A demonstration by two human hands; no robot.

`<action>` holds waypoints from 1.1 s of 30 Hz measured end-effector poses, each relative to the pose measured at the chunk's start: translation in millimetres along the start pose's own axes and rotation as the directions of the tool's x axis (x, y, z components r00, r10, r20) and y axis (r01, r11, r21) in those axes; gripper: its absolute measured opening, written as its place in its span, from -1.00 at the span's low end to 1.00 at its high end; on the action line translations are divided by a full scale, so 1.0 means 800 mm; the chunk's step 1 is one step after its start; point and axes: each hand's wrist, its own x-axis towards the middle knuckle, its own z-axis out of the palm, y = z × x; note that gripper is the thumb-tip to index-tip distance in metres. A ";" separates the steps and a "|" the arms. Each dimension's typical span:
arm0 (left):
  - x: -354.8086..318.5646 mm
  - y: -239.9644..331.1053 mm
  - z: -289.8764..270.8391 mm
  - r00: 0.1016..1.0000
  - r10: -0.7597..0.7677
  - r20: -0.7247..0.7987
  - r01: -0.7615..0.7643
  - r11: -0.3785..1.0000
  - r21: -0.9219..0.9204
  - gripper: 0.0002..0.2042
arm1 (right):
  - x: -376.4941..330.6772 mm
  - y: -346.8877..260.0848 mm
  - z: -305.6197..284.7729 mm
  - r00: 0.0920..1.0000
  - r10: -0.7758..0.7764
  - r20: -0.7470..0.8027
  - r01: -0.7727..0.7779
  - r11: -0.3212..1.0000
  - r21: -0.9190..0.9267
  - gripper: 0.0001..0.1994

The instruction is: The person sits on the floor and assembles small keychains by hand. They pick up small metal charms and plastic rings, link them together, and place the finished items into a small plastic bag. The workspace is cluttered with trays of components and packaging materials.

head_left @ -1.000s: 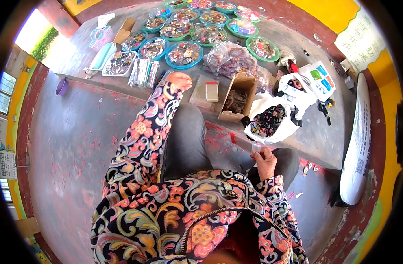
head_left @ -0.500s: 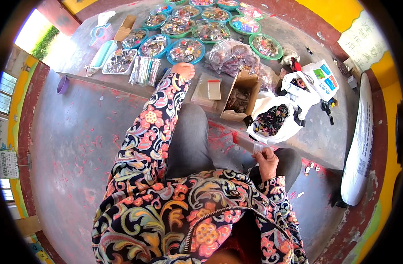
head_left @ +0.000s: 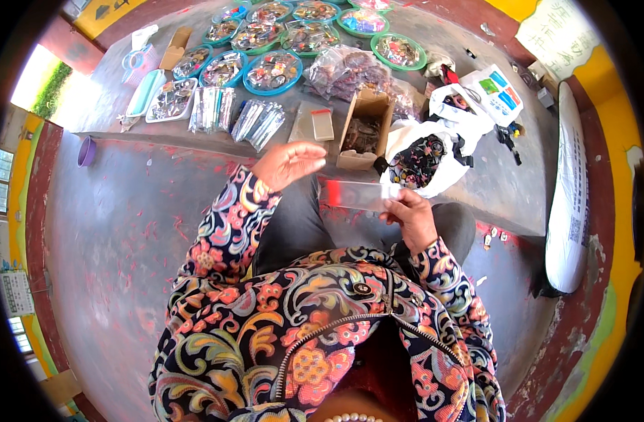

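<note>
right hand (head_left: 412, 218) pinching clear red-edged plastic sleeve (head_left: 358, 195) at centre frame, left hand (head_left: 288, 163) spread just left, bare grey floor (head_left: 132, 232) at left

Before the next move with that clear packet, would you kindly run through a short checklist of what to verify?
1. Right hand has a hold on the clear packet with a red strip: ok, fingers pinch its right end.
2. Left hand free: ok, open, palm up, nothing in it, near the packet's left end.
3. Packet open or sealed: cannot tell.
4. Packet contents: cannot tell; it looks flat and see-through.
5. Cardboard box within view ahead: ok, open-topped, small dark items inside.
6. White bag beside the box: ok, mouth open, dark pieces showing.
</note>
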 end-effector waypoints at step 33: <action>-0.083 -0.087 0.004 0.761 -0.382 -0.524 0.264 0.921 -0.288 -0.86 | 0.089 0.049 0.123 0.974 0.186 0.130 -0.131 0.928 -0.348 -0.84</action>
